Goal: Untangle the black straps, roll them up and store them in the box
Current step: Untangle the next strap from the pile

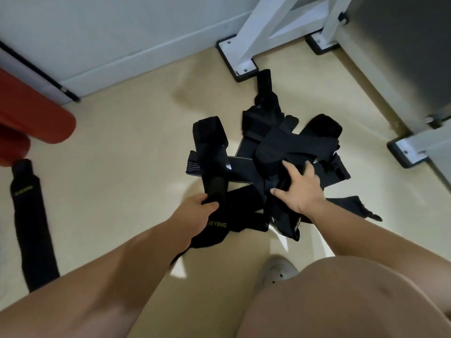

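Straps [288, 147], black and crossed over one another, lie in a tangled heap on the floor [127, 147], near the middle of the view and just in front of the person's knee [341, 301]. The left hand [197, 213] is clenched around a long strap [212, 167] at the heap's left edge, fingers and thumb wrapped round its near part. From there the strap runs up and away to a folded, rounded end lying on the floor. Below that hand a black length carries yellow lettering; it is probably the same strap, though the wrist hides the join. The right hand [300, 186] rests released on top of the heap, palm down, fingers spread and fairly straight, grasping nothing. Well apart to the left, a loose strap [31, 228] lies stretched out alone on the floor, with faint lettering near its far end. Beyond it, at the left edge, are red pads [31, 113]. Behind the heap stand the feet of a white frame [246, 45], one foot just beside the heap's far tip, with the wall [97, 32] and its skirting behind. A grey panel [402, 57] fills the upper right. A pale shoe [275, 272] shows beside the knee.
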